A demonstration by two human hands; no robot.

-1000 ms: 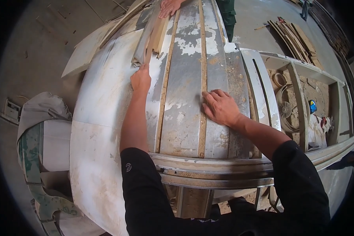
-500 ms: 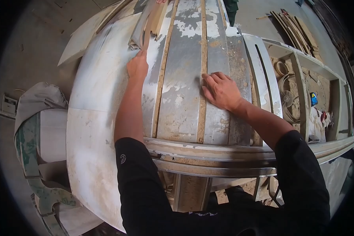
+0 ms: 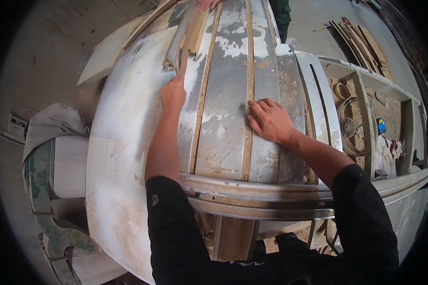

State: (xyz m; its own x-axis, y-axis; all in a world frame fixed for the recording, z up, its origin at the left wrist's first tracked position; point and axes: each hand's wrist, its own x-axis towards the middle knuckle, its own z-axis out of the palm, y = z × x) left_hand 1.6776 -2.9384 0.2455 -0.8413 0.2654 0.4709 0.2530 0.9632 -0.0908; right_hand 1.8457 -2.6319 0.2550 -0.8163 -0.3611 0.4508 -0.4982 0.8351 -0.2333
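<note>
At the far left of the metal-topped machine table (image 3: 223, 142), my left hand (image 3: 174, 92) is closed on the near end of a thin wooden strip (image 3: 184, 53). The strip runs away from me beside a grey metal guide (image 3: 172, 56). My right hand (image 3: 272, 121) lies on the table, fingers loosely bent and thumb apart, holding nothing. Its fingertips touch down near a sawdust-filled slot (image 3: 248, 142). Another person's hand (image 3: 207, 4) is at the far end of the strip, partly cut off by the upper edge.
A pale side panel (image 3: 119, 185) extends left of the table. On the right, an open frame (image 3: 361, 114) surrounds sawdust, a coil and a white cloth (image 3: 385, 154). Stacked boards (image 3: 359, 45) lie on the floor beyond. A co-worker's dark green trouser leg (image 3: 281, 21) stands behind the table.
The whole view has shifted slightly, so the table sits lower and the co-worker's hand shows more. Both my hands keep nearly the same places on the table.
</note>
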